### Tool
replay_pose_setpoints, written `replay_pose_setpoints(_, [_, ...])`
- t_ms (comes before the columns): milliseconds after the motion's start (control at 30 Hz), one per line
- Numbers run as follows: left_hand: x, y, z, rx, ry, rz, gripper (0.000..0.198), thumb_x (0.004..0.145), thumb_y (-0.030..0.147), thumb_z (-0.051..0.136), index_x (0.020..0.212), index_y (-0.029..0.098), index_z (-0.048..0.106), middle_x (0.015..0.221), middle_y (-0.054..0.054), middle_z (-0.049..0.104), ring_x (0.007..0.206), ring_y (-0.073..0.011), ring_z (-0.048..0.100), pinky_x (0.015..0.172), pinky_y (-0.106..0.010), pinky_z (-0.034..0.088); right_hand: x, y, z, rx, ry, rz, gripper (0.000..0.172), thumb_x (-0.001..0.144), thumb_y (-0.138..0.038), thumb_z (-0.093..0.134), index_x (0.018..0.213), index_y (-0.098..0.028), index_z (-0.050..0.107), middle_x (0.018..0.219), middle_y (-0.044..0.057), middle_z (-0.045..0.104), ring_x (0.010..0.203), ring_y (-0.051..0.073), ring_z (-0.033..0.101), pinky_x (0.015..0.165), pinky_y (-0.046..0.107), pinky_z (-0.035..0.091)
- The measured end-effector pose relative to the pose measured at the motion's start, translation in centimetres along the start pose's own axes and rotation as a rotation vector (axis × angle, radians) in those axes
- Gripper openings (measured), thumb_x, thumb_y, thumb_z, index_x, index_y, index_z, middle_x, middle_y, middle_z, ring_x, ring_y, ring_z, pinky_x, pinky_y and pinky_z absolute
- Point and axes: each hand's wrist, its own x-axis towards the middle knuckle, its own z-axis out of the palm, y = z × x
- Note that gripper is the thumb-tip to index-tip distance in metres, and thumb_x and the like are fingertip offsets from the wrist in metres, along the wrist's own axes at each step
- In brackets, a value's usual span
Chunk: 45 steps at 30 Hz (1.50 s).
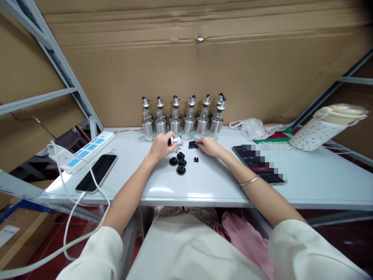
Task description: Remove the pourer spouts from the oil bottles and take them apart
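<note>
My left hand is closed around a silver-and-black bottle pourer, its metal spout pointing right. Several clear or silvery small parts lie just below it, too small to make out well. My right hand pinches at the right end of a row of small black pieces; its fingertips partly cover them. Between and below the hands sit black ribbed rubber stoppers in a loose cluster. A few more tiny black pieces lie below the row.
Glass bottles with steel bands and pourers stand in a line along the cardboard wall. On the left are a power strip, a phone and white cables. A second phone, plastic bag and dotted flask lie right.
</note>
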Motion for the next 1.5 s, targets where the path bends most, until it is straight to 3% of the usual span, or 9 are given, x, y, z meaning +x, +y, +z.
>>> replay_pose_setpoints(467, [0.0, 0.0, 0.1, -0.002, -0.011, -0.004, 0.009, 0.074, 0.022, 0.054, 0.083, 0.021, 0.056, 0.062, 0.002, 0.055, 0.063, -0.0160, 0.050, 0.066, -0.025, 0.040, -0.1, -0.6, 0.3, 0.088, 0.065, -0.169, 0.033, 0.085, -0.008, 0.041, 0.101, -0.010, 0.070, 0.100, 0.014, 0.067, 0.096, 0.023, 0.060, 0.088, 0.031, 0.044])
replay_pose_setpoints(767, [0.0, 0.4, -0.2, 0.002, -0.044, -0.010, 0.008, 0.074, 0.021, 0.056, 0.082, 0.021, 0.056, 0.060, 0.003, 0.055, 0.062, -0.0156, 0.050, 0.065, -0.024, 0.039, 0.1, -0.3, 1.6, 0.142, 0.098, -0.295, 0.052, 0.070, 0.007, 0.038, 0.109, -0.012, 0.067, 0.108, 0.015, 0.063, 0.102, 0.024, 0.057, 0.091, 0.037, 0.044])
replay_pose_setpoints(1100, [0.0, 0.5, -0.1, 0.014, -0.052, -0.012, 0.008, 0.073, 0.020, 0.056, 0.082, 0.021, 0.056, 0.060, 0.003, 0.055, 0.061, -0.0152, 0.049, 0.064, -0.024, 0.039, 0.1, -0.3, 1.4, 0.100, 0.087, -0.270, 0.040, 0.079, -0.001, 0.040, 0.105, -0.009, 0.069, 0.105, 0.016, 0.064, 0.098, 0.023, 0.059, 0.092, 0.035, 0.045])
replay_pose_setpoints(1500, [0.0, 0.4, 0.0, 0.017, -0.061, -0.005, 0.010, 0.073, 0.020, 0.056, 0.083, 0.021, 0.057, 0.060, 0.003, 0.056, 0.062, -0.0157, 0.050, 0.065, -0.024, 0.039, 0.0, -0.4, 1.3, 0.072, 0.075, -0.219, 0.038, 0.081, -0.005, 0.041, 0.109, -0.007, 0.067, 0.107, 0.017, 0.063, 0.099, 0.025, 0.059, 0.092, 0.036, 0.045])
